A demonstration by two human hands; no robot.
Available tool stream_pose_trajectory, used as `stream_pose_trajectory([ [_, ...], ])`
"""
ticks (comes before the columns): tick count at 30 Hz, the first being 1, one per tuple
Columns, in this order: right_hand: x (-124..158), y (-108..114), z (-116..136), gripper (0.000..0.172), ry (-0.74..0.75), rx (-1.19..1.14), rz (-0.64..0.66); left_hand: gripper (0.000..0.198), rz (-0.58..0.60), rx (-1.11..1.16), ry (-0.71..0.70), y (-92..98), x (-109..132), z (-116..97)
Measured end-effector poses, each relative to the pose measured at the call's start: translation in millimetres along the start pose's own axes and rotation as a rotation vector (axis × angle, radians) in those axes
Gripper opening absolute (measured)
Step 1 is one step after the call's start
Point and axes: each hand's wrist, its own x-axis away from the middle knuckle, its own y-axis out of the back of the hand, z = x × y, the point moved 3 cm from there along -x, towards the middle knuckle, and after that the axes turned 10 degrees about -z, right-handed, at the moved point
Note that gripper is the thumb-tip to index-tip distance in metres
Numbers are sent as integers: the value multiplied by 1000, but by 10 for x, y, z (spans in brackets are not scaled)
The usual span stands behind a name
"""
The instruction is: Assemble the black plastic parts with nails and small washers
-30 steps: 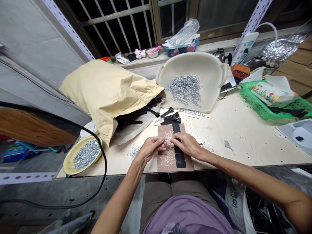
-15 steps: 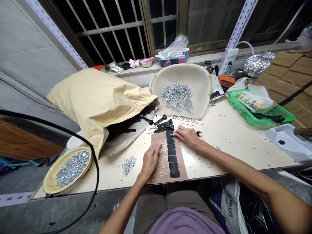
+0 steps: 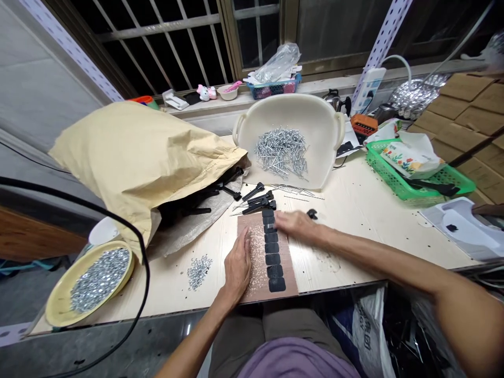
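Observation:
My left hand (image 3: 238, 265) lies flat, fingers stretched, on the left part of a brown board (image 3: 291, 278) at the table's front edge. A row of black pads (image 3: 272, 252) runs down the board's middle, and a patch of tiny silvery bits lies beside my left hand. My right hand (image 3: 293, 224) rests at the board's top right, blurred, its fingers curled beside the top pads; what they hold, if anything, is hidden. A small black part (image 3: 312, 213) lies just beyond it. Black plastic pieces (image 3: 258, 199) lie above the board.
A white tub (image 3: 328, 121) of metal screws (image 3: 280, 152) stands behind. A tan sack (image 3: 134, 152) spills black parts at left. A yellow dish of small screws (image 3: 88, 281) sits at the front left, a small screw heap (image 3: 198, 270) nearby, and a green basket (image 3: 417, 184) at right.
My hands came apart from a shared pinch over the board. The left hand settled flat on the board. The right reached up to the board's top and shifted slightly left.

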Motion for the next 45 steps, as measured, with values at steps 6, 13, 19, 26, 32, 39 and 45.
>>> stream_pose_trajectory([
  [6, -4, 34, -20, 35, -31, 0, 12, 46, 0, -47, -8, -27, 20, 22],
  [13, -71, -29, -71, 32, 117, -7, 71, 47, -1, -50, 11, -50, 28, 63],
  [19, -210, -41, -338, 34, -54, 151, -6, 47, -5, -9, 10, -44, 35, 70],
  [26, -17, -46, 68, 33, 154, 69, 66, 48, 9, -2, -21, -24, 38, 27],
  [32, 274, 285, -99, 31, -87, 94, -24, 47, -5, 28, 1, -14, 60, 24],
  [39, 185, 395, -47, 24, -51, 267, -106, 39, -37, 207, 35, 39, 58, -68],
  [45, -898, -194, -26, 24, 26, 241, -55, 27, -196, 182, 141, 611, 127, 102],
])
